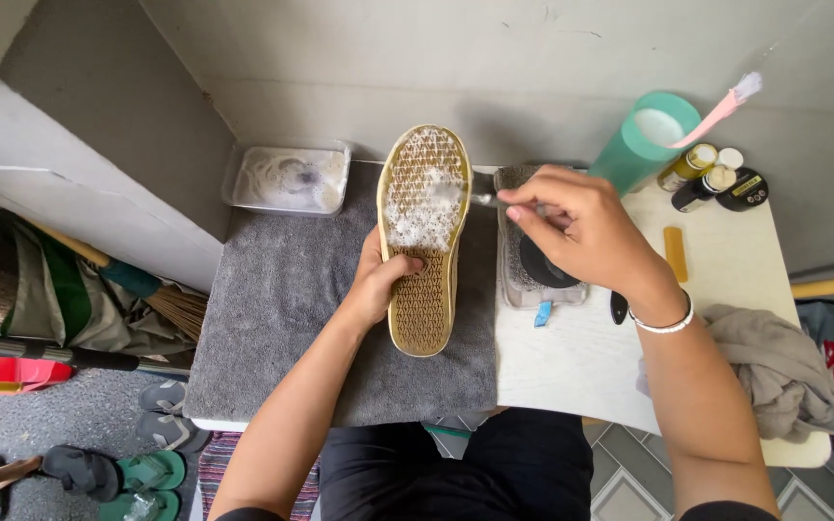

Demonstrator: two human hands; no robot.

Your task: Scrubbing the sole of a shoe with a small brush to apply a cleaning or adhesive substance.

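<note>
A grey towel (282,318) lies under both hands, on it the shoe (424,241) stands sole-up and soapy, gripped from its left side by the left hand (378,285), while the right hand (581,232), just right of it, pinches a small brush (480,200) against the foam.

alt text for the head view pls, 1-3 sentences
A person's left hand holds a tan shoe sole-up over a grey towel while the right hand scrubs its foamy sole with a small brush. A second shoe lies alongside.
</note>
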